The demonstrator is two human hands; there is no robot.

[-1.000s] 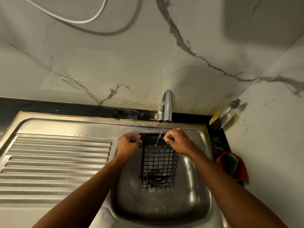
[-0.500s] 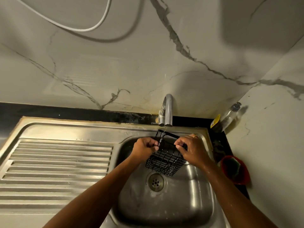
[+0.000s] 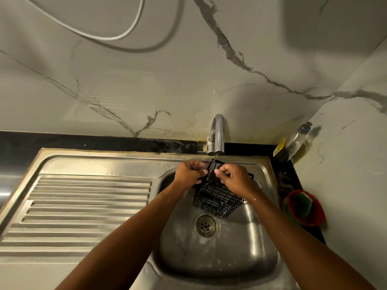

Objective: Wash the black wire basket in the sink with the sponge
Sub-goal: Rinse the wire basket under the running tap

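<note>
Left hand (image 3: 189,173) and right hand (image 3: 234,178) grip the rim of the black wire basket (image 3: 217,200), tipped over from upright below the fingers, under the tap (image 3: 217,132). Probably rinsing; the sponge (image 3: 302,203) waits untouched.

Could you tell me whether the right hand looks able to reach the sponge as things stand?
Probably yes: the sponge lies uncovered in the red bowl beside the sink, but the right hand must release the basket.
</note>
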